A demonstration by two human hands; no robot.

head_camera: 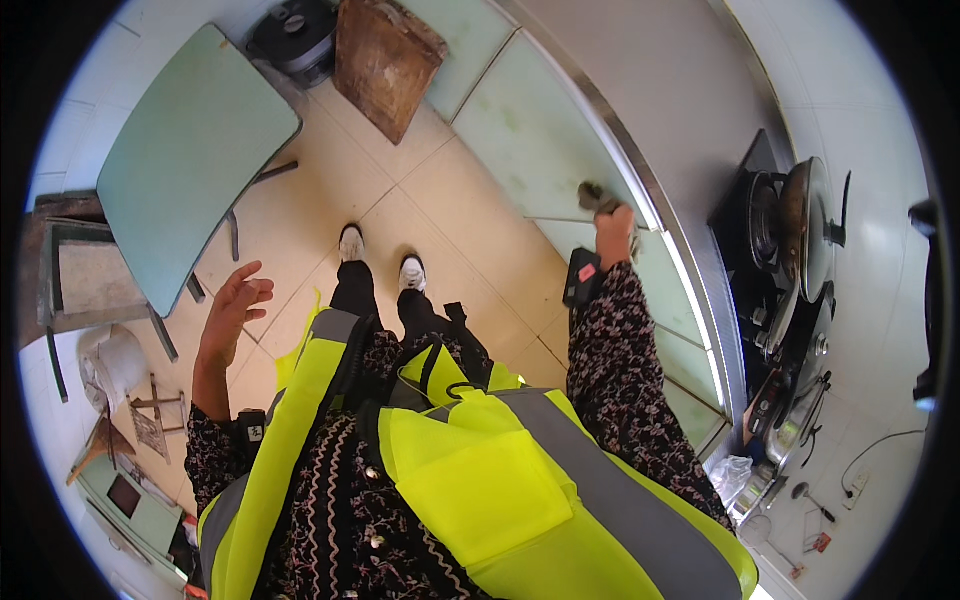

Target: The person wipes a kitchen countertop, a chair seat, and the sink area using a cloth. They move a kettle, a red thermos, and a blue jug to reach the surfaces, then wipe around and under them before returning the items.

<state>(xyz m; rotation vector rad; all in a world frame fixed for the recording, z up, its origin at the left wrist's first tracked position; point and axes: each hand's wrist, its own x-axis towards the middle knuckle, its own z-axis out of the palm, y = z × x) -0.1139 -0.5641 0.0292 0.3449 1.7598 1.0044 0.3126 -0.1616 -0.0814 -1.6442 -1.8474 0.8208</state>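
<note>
My right hand (615, 228) is closed on a dark, crumpled cloth (596, 198) at the pale green cabinet door (532, 120), just below the counter's metal edge. Part of the cloth is hidden behind my fingers. Greenish smudges mark the door's surface. My left hand (234, 311) hangs to the left over the floor with its fingers apart and nothing in it. A green folding table (202, 157) stands nearest to that hand.
A stained wooden board (386, 67) leans on the cabinets beside a black appliance (294, 41). On the counter (637, 67), a lidded pan (806, 225) sits on the gas stove (757, 225). A white bucket (116, 364) and a small folding stool (156, 420) are at left.
</note>
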